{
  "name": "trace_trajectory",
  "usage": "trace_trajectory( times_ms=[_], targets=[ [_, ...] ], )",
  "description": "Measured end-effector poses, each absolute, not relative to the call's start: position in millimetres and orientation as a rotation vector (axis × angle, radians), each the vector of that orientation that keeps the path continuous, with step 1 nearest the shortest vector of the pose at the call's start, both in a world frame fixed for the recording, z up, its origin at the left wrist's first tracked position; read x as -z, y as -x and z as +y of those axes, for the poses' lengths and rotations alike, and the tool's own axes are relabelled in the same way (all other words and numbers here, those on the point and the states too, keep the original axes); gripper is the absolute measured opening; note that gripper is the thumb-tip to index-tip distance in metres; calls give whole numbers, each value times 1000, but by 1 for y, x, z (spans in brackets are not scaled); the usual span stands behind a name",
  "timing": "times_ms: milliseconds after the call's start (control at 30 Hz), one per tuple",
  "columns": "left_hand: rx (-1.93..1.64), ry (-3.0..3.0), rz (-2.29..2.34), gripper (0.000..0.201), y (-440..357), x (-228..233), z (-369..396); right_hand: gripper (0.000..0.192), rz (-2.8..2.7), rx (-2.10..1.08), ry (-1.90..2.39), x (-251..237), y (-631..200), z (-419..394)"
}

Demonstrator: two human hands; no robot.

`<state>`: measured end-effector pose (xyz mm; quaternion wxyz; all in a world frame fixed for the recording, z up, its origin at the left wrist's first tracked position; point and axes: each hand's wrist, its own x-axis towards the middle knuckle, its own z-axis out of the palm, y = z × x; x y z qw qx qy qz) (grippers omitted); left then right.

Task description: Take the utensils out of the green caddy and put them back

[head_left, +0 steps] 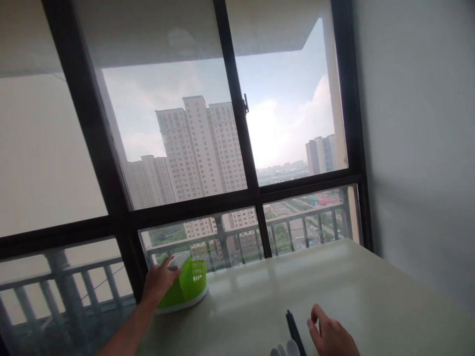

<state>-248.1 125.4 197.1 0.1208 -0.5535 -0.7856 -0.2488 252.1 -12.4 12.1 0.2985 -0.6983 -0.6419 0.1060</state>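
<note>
On the left of the table, a bright green plastic utensil holder (181,284) with a pale slotted top and a white base stands close to the window. My left hand (161,282) reaches over its near left side, fingers closed on the upper edge. At the bottom of the view my right hand (332,333) hovers or rests over the table, loosely curved, with a gap between thumb and forefinger and nothing visible in it. Just left of that hand lie dark chopsticks (294,330) and several white spoons (292,347), cut off by the lower edge.
The pale, glossy table (245,306) reaches up to a dark-framed window (193,201). Outside are a balcony railing (304,230) and tall buildings. A plain grey wall (419,148) borders the table on the right.
</note>
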Motion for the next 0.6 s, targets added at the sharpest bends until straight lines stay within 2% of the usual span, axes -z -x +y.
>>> trace_trajectory(
  times_ms=[200,367,600],
  targets=[
    [890,1827,-1993,54,106,-187,129,18,-1707,-262,1831,-16,-248,-18],
    [1013,1935,-1920,54,-16,-175,126,19,-1700,-229,1822,-17,-252,-19],
    [1060,2014,-1930,51,-99,-161,109,17,-1690,-223,1829,-20,-252,-19]
  ],
)
